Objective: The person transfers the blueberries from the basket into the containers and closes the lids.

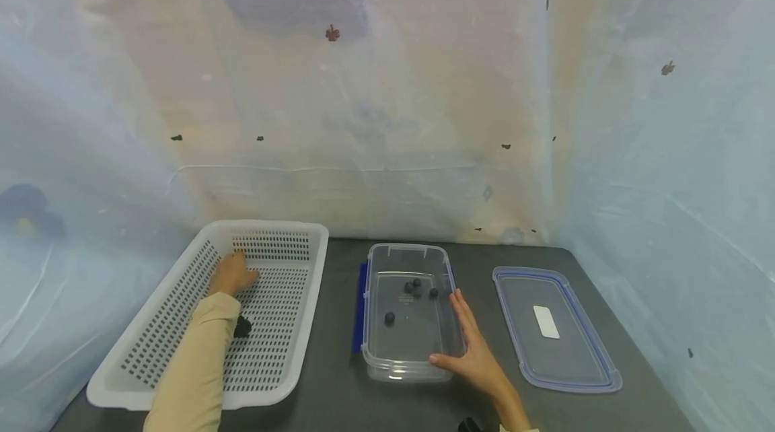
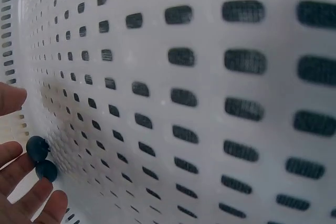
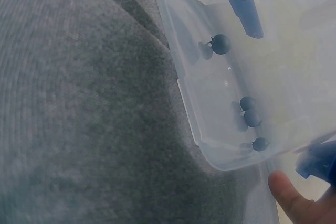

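Note:
Inside a white perforated basket (image 1: 275,331), my left hand (image 1: 233,274) reaches down at the far left part. In the left wrist view two dark blueberries (image 2: 46,170) lie against the basket's surface, right at the fingertips (image 2: 52,205); the thumb stands apart above them. My right hand (image 1: 475,354) has its thumb and fingers spread along the near right corner of a clear plastic box (image 1: 412,354). Several blueberries (image 1: 389,318) sit on the box's bottom, most grouped toward its middle and right, one nearer the front left.
Right of the box, a clear lid (image 1: 563,358) with a blue seal and white label lies flat on the grey table (image 1: 339,284). A blue flap (image 1: 360,311) sticks out at the box's left side. Patterned plastic sheeting (image 1: 393,116) encloses the back and sides.

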`<state>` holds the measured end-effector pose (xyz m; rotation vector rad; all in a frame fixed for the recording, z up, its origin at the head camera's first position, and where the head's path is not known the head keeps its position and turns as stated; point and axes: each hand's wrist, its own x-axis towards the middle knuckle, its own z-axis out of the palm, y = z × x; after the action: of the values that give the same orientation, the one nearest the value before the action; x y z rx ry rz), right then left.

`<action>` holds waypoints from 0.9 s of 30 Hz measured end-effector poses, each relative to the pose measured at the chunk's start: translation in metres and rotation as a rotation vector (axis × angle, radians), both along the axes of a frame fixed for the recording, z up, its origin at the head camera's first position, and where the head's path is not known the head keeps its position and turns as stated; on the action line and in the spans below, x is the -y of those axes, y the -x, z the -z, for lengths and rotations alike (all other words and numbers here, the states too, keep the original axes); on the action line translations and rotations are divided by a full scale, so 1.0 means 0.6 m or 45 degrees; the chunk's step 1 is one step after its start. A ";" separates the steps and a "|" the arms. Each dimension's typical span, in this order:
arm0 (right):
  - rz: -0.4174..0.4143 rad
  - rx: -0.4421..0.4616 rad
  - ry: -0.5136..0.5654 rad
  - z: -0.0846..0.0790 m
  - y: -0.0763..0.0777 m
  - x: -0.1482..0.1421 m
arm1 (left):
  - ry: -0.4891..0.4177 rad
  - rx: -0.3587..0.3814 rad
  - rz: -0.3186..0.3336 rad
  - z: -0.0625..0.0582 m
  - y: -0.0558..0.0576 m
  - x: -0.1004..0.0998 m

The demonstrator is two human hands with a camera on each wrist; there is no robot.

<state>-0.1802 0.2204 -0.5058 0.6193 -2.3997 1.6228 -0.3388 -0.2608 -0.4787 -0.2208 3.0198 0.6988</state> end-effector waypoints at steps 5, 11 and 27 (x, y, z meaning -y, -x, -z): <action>-0.005 0.000 0.006 0.000 -0.001 0.000 | 0.001 -0.030 -0.049 0.005 0.003 -0.001; 0.003 0.003 -0.002 -0.001 -0.001 0.001 | -0.034 -0.123 -0.063 0.007 0.002 -0.002; 0.005 -0.015 -0.007 0.000 -0.001 0.001 | -0.197 -0.164 -0.150 0.011 -0.004 -0.005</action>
<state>-0.1796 0.2200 -0.5056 0.6230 -2.3964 1.6065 -0.3362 -0.2578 -0.4850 -0.3634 3.0729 0.9882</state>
